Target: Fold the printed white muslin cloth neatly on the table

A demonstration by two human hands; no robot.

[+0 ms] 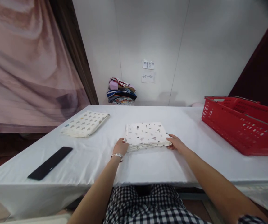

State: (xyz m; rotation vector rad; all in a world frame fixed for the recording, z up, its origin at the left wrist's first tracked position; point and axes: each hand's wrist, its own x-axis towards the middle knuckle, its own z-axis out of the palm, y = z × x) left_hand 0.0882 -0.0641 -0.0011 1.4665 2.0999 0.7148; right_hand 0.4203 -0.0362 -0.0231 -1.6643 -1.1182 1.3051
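Note:
A folded white cloth (146, 133) printed with small dark figures lies in front of me on the white-covered table, its layers showing along the near edge. At its near left corner is my left hand (121, 147), wearing a silver bracelet, with the fingers closed against the side of the fold. My right hand (175, 143) pinches the near right corner, thumb above and fingers at the layered edge. The fingertips of the left hand are partly hidden.
Left on the tablecloth (96, 155) lie another folded cloth (86, 123) with grey cloud shapes and a flat black object (51, 163). A red plastic basket (238, 127) stands at the right. Behind the table is a stack of folded fabrics (121, 91) against the wall.

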